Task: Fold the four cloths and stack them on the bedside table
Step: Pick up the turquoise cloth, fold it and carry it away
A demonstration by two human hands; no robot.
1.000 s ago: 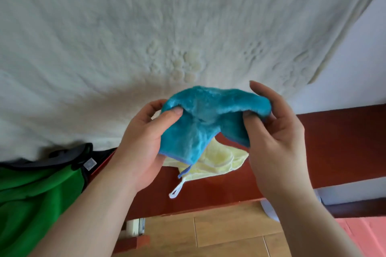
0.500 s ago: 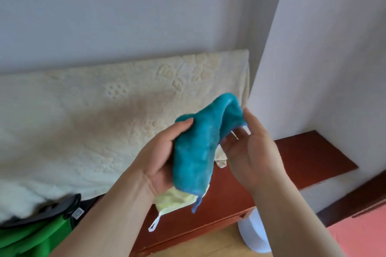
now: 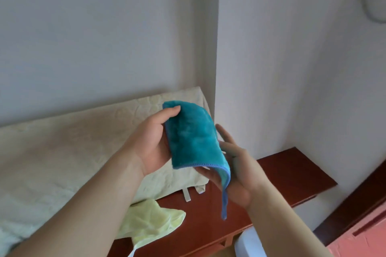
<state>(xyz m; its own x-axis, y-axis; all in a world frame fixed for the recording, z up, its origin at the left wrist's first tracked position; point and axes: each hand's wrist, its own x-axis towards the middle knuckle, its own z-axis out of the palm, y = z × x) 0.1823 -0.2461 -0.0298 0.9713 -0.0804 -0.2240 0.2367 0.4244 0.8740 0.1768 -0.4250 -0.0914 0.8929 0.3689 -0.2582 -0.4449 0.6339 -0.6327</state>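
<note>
Teal cloth [image 3: 192, 137]: plush pile, doubled over, rounded fold at its 12 o'clock. A blue stitched hem runs along the bottom edge. One hemmed corner hangs loose towards 5 o'clock. It is held up in the air, in front of the wall corner [image 3: 217, 48] and above the red-brown desk [image 3: 292, 171], touching neither.

Yellow cloth [image 3: 154, 221]: at 7 o'clock from the teal one. It lies crumpled and unfolded on the near end of the desk, with one side up against the cream bed cover [image 3: 62, 152].

Edges and room: the bed cover fills everything from 8 to 10 o'clock and overhangs the desk's left end, where two white tabs [image 3: 187, 194] dangle. The desk top is bare wood from 3 to 5 o'clock, out to its far corner by the wall. A white rounded object [image 3: 246, 244] stands below the desk's front edge at 6 o'clock; I cannot tell what it is.

Left grip [image 3: 153, 144]: closed on the teal cloth's left side, with the thumb laid over the top corner and the palm against the edge.

Right grip [image 3: 238, 173]: wide, fingers straight and slightly spread behind the cloth. The hem and hanging corner rest across the palm, and nothing is pinched.
</note>
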